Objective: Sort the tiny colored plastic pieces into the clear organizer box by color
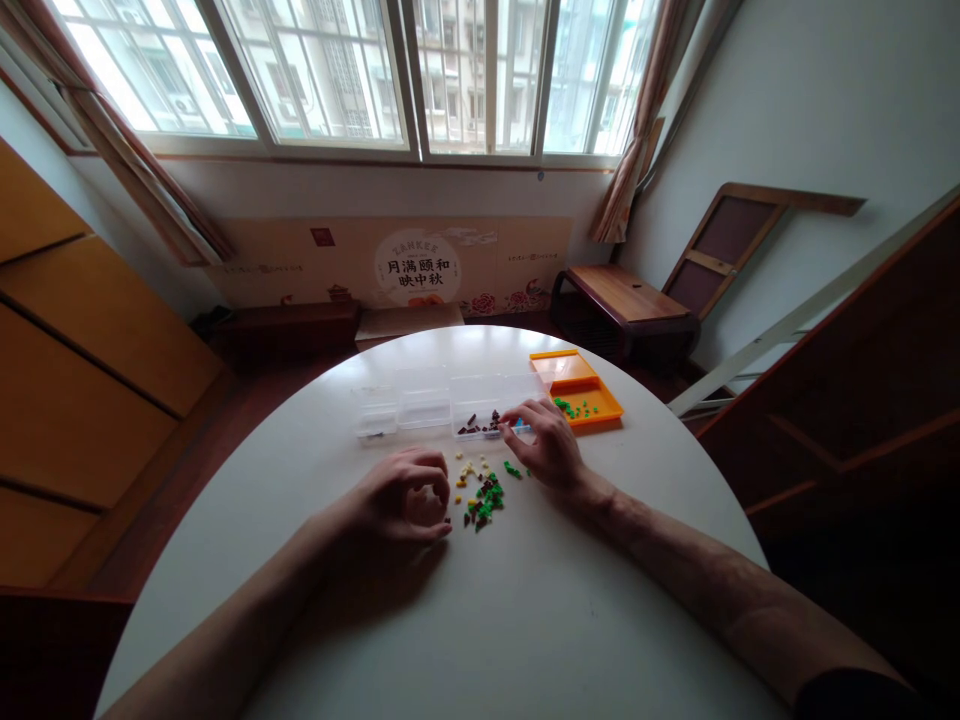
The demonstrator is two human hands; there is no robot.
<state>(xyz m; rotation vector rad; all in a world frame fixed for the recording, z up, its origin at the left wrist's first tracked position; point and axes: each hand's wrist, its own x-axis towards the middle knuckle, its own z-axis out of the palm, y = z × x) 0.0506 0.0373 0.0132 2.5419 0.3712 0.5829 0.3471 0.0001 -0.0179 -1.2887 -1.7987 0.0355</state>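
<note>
1. Reaching over the clear plastic box (424,408), the right hand (546,445) has its fingertips down by the dark brown pieces (471,430) inside; whether they pinch one, I cannot tell.
2. The left hand (401,490) is low over the round white worktop (525,620), on the left of a loose pile of small pieces (484,497). Its thumb and fingers curve around a gap; a tiny dark piece shows by the thumb tip, and I cannot tell whether it is gripped.
3. The pile lies between the two hands, nearer the worktop's far edge than its near one: mostly green and brown, with yellow and cream bits on its left and upper sides.
4. A few green pieces (512,469) sit just apart from it, beside the right hand.
5. Toward the far right edge of the worktop lies an orange tray (577,383), more green bits (577,409) in its nearer compartment.
6. Beyond the far edge are a printed panel (345,260) and a window (412,75).
</note>
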